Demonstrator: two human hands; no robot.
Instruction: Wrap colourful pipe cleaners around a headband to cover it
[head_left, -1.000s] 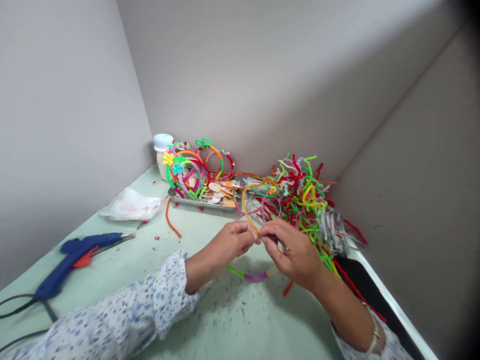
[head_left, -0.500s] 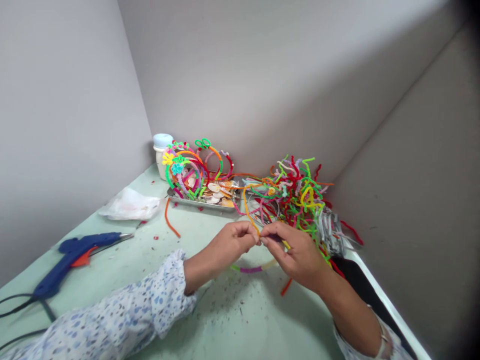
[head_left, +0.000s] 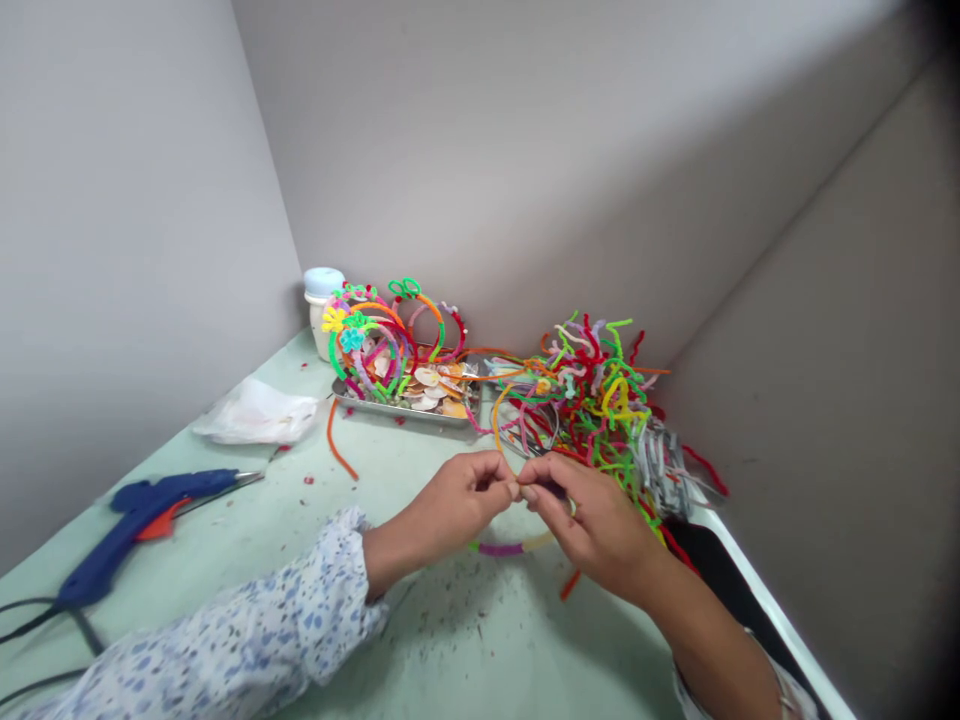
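Observation:
My left hand and my right hand meet over the middle of the table, thumbs and forefingers pinched together. Between those fingertips is an orange-yellow pipe cleaner, its long end arching up and away; the pinched part is mostly hidden. Just below the hands shows a curved band wrapped in green, purple and cream. Whether my right hand also holds this band I cannot tell. A short orange pipe cleaner end sticks out beneath my right hand.
Finished-looking fuzzy headbands rest on a metal tray of small pieces. A tangled pile of pipe cleaners lies at the right. On the left are a blue glue gun, a plastic bag and a white jar.
My fingertips have drawn slightly closer together on the pipe cleaner, and its free end has swung a little to the right. The view has shifted slightly.

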